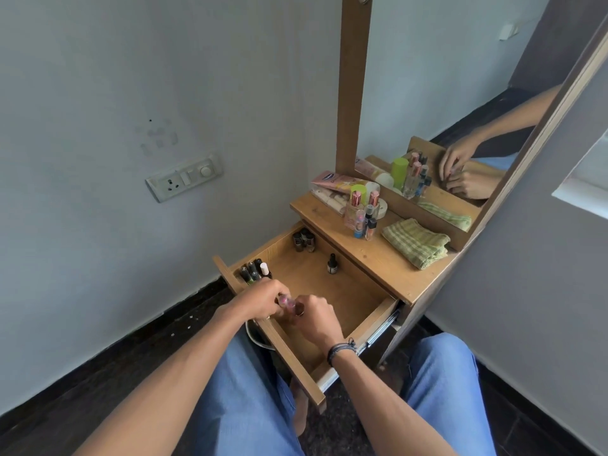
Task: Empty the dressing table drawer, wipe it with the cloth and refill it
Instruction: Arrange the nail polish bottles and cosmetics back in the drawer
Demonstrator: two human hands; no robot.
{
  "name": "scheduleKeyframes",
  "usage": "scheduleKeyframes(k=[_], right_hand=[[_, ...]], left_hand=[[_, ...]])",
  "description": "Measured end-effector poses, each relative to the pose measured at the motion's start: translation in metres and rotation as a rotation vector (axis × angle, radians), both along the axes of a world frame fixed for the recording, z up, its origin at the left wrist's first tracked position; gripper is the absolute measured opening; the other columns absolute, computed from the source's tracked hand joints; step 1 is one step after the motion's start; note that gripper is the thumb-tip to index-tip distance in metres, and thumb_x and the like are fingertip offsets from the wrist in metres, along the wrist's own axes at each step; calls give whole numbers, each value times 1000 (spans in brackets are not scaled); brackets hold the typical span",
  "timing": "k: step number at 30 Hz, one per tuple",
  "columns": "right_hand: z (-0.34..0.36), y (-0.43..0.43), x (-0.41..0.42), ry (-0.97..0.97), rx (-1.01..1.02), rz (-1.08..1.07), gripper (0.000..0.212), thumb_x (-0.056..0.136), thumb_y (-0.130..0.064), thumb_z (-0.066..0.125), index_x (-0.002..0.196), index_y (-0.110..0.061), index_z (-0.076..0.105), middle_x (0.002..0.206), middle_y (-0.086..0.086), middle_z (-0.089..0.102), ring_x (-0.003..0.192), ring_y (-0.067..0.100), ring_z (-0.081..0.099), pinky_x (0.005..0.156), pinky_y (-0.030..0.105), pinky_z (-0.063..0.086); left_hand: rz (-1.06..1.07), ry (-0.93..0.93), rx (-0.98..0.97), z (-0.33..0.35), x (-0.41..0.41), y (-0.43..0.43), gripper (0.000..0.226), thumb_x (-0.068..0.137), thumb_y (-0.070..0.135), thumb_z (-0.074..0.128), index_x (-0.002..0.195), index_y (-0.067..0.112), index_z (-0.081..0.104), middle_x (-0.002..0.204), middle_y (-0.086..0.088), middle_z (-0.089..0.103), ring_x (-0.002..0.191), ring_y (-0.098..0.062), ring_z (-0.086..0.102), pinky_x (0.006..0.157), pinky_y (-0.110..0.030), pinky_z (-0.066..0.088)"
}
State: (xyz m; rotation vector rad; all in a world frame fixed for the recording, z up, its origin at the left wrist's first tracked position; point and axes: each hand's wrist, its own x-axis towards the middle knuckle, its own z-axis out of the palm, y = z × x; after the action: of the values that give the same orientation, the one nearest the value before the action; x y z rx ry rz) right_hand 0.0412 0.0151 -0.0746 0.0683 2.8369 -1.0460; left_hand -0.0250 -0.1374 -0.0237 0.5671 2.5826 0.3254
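Note:
The wooden drawer (345, 291) of the dressing table stands pulled open. Both hands are over its near left part. My left hand (263, 299) pinches a small pink bottle (285, 301). My right hand (311, 319) curls round small bottles beside it, mostly hidden under the fingers. In the drawer's left front corner stand several nail polish bottles (255, 271). Three dark bottles (304, 240) sit at the back left and one dark bottle (332, 263) stands alone near the back. A folded green striped cloth (416, 241) lies on the table top.
On the table top (378, 258) a cluster of cosmetics (362, 212) and tubes (335, 189) stands before the mirror (460, 93). A wall socket (184, 177) is on the left wall. My knees in blue jeans flank the drawer. The floor is dark.

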Motion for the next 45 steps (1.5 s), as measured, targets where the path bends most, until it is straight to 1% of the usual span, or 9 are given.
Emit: scheduleKeyframes(k=[4, 9, 12, 17, 23, 27, 37, 43, 45], right_hand=[[-8, -17, -4, -16, 5, 7, 10, 88, -15, 61, 96, -16, 67, 96, 9, 70, 87, 33, 67, 76, 42, 56], [-12, -19, -4, -12, -22, 40, 10, 92, -18, 61, 100, -16, 68, 100, 7, 68, 88, 30, 64, 73, 35, 47], [-13, -17, -2, -29, -26, 75, 8, 92, -19, 59, 93, -16, 67, 97, 9, 68, 87, 32, 64, 71, 33, 43], [-12, -19, 0, -51, -50, 92, 19, 92, -14, 60, 105, -17, 73, 103, 8, 73, 93, 28, 67, 77, 32, 49], [-11, -19, 0, -81, -59, 106, 28, 92, -10, 58, 115, -17, 73, 109, 9, 73, 99, 28, 67, 79, 31, 49], [-11, -20, 0, -90, -48, 106, 39, 88, -4, 57, 122, -18, 71, 113, 11, 72, 101, 30, 67, 78, 29, 46], [-12, -19, 0, -82, -35, 144, 33, 91, -4, 55, 112, -19, 75, 106, 10, 71, 96, 29, 66, 79, 36, 52], [-7, -14, 1, -21, -28, 81, 32, 95, -12, 58, 125, -13, 69, 115, 9, 70, 101, 28, 67, 89, 39, 55], [-1, -8, 3, 41, -53, 32, 40, 92, -6, 56, 129, -12, 67, 115, 6, 68, 103, 25, 67, 90, 38, 55]], left_hand=[[-53, -18, -79, 3, -7, -4, 15, 87, 10, 73, 96, 22, 75, 91, -2, 74, 76, -16, 70, 49, -16, 41], [-35, -57, -89, 1, -11, -6, 16, 85, 16, 77, 101, 16, 75, 100, -3, 75, 93, -18, 70, 79, -32, 55], [-57, -80, -114, -1, -13, -6, 3, 87, 15, 74, 89, 13, 74, 94, -4, 75, 88, -19, 69, 72, -30, 51], [-59, -177, -173, 10, -18, -4, 37, 93, 9, 62, 127, 18, 69, 125, 1, 70, 109, -16, 65, 91, -28, 49], [-45, -259, -172, 15, -22, -8, 48, 95, 13, 55, 143, 18, 57, 143, 1, 59, 127, -16, 56, 100, -24, 41], [-23, -294, -166, 9, -26, -8, 42, 101, 14, 55, 143, 17, 56, 148, -1, 55, 137, -18, 49, 117, -35, 35], [50, -322, -129, 3, -30, -11, 43, 99, 8, 55, 142, 16, 57, 145, -4, 57, 137, -19, 49, 119, -41, 34], [71, -300, -76, 6, -30, -9, 52, 97, -2, 49, 145, 18, 53, 138, 3, 62, 128, -11, 55, 116, -38, 38], [89, -231, -23, 11, -30, -6, 55, 95, -4, 44, 142, 21, 56, 136, 6, 63, 126, -9, 55, 115, -39, 40]])
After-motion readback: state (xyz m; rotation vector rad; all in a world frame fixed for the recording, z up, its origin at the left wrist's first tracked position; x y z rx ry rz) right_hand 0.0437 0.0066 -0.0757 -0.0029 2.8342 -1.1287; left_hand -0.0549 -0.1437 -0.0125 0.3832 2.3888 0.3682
